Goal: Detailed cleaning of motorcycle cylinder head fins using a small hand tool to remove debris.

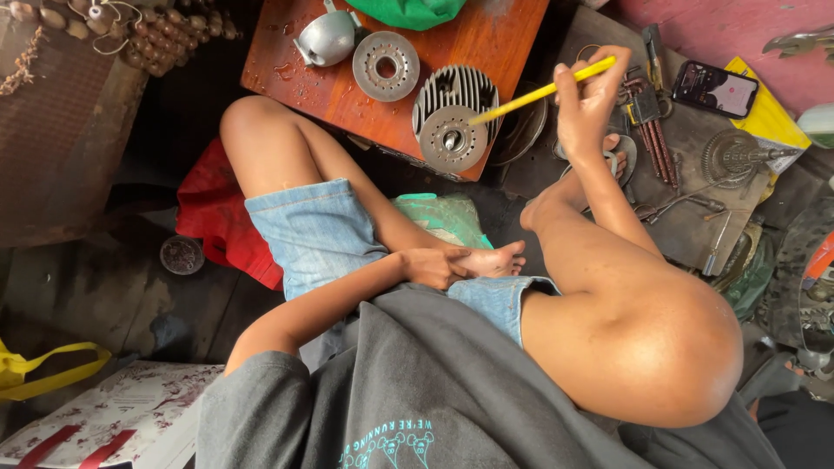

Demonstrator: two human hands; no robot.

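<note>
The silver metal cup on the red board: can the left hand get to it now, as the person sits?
Probably yes, with a long stretch. The left hand rests on a bare foot, holding nothing. The silver cup stands at the red board's far edge, past the raised knee; nothing covers it.

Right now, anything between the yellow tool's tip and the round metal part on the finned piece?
Nothing visible. The right hand holds the yellow tool, and its tip already reaches the round metal part atop the finned piece. The left hand rests on a foot, away from it.
</note>
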